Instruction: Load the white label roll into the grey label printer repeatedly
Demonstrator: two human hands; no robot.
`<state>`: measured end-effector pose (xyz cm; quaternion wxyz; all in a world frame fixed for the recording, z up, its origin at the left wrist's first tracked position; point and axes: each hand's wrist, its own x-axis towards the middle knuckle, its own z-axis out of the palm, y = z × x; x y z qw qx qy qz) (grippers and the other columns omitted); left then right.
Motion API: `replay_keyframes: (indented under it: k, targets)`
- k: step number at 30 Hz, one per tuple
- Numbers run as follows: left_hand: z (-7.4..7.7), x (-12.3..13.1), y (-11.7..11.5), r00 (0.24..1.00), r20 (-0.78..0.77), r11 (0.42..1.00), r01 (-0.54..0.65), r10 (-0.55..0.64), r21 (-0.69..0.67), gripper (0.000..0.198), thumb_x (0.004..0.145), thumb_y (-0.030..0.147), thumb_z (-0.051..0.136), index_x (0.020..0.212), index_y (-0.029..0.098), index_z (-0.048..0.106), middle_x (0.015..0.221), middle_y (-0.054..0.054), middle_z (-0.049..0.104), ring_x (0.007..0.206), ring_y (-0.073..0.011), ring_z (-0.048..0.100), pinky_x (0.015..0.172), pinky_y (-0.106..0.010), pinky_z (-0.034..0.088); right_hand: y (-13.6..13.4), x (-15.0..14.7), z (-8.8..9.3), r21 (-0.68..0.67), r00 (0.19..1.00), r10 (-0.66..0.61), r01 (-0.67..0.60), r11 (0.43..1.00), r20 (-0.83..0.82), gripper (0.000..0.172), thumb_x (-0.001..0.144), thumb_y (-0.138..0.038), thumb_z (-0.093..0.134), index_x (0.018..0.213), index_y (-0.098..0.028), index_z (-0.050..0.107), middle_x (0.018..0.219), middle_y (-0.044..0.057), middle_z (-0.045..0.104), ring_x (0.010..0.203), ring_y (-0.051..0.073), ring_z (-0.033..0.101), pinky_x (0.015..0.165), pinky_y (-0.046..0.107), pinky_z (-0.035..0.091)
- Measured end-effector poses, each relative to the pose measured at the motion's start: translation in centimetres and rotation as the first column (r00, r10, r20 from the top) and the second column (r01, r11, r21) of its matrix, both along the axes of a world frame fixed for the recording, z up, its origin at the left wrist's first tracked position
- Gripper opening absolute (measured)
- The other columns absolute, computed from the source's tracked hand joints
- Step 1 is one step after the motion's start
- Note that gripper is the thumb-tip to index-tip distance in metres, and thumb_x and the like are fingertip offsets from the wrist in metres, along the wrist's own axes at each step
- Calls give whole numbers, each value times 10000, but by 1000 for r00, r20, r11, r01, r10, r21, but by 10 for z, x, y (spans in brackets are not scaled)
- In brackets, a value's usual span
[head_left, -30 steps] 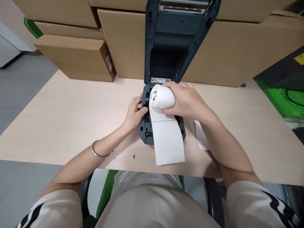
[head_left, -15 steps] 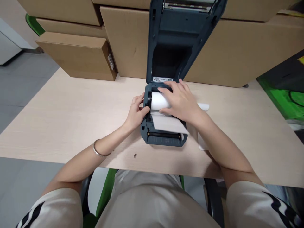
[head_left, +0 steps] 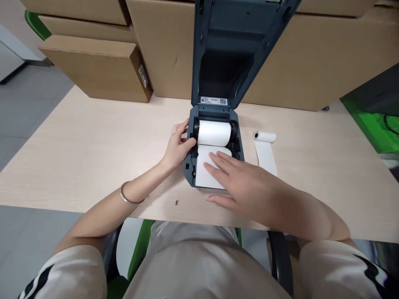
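Note:
A dark blue-grey label printer (head_left: 190,164) stands on the table with its lid (head_left: 230,37) raised. Between black holders inside it sits a white paper roll (head_left: 214,132), and a loose strip of paper (head_left: 205,168) runs from it over the front of the printer. My left hand (head_left: 177,145) grips the left side of the printer, thumb on the top edge. Over the strip lies my right hand (head_left: 232,176), fingers spread, the fingertips on or just above the paper. The front roller is covered by the paper and this hand.
Right of the printer lies a small roll of paper (head_left: 264,136), partly unrolled toward me. Cardboard boxes (head_left: 93,70) line the back of the table (head_left: 77,166). A tiny dark scrap (head_left: 177,202) is near the front edge. Green and black items (head_left: 368,124) are at far right.
My right hand has moved from the paper roll toward me onto the strip, which now lies flat over the printer's front. My left hand has stayed in place.

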<state>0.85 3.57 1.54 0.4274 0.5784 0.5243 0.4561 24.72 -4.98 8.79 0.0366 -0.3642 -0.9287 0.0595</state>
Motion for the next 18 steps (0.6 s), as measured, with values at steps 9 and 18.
replay_keyframes:
  k: [9, 18]
  targets:
    - [-3, 3, 0, 997, 83, 1000, -2, 0, 22, 641, 998, 471, 701, 1618, 318, 650, 1702, -100, 586, 1689, -362, 424, 1418, -537, 383, 57, 39, 72, -76, 965, -232, 224, 972, -126, 521, 1114, -685, 517, 1081, -281, 843, 1204, 130, 875, 1148, 403, 820, 1059, 618, 633]
    - [0, 9, -2, 969, 246, 999, -21, 32, -45, 619, 1134, 638, 411, 1595, 351, 710, 1618, -68, 708, 1581, -403, 584, 1197, -569, 591, 183, 61, 19, -444, 644, -459, 200, 873, -612, 961, 1021, -815, 313, 1865, -447, 39, 1998, -36, 161, 1827, 241, 247, 1359, 571, 426]
